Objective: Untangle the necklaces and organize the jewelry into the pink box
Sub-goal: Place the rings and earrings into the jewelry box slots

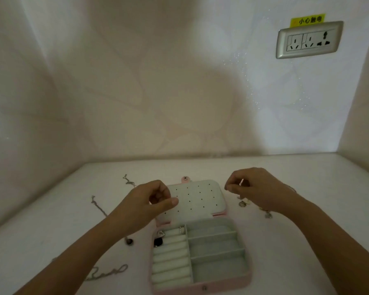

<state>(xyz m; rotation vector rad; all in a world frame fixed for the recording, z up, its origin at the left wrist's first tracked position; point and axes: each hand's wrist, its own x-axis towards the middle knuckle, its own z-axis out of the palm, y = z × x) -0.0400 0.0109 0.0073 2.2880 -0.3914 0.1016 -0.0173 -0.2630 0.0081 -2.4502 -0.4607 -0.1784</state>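
The pink box (246,281) lies open in the middle of the table. Its lid panel (200,199), pale with small holes, lies flat behind it. My left hand (149,201) hovers over the lid's left edge, fingers curled and thumb against the forefinger; nothing shows between them. My right hand (251,188) is raised just right of the lid and pinches a small pale piece of jewelry (241,182). A heart pendant (160,233) and a dark piece (158,242) lie in the ring rolls at the box's left. Thin necklaces (98,206) lie on the table to the left.
More chains lie at the back left (128,182) and front left (107,272). A small dark pendant (129,241) sits by my left forearm. Small silver pieces (243,202) lie right of the lid. Walls close in behind and at both sides; a socket (309,40) is high on the right.
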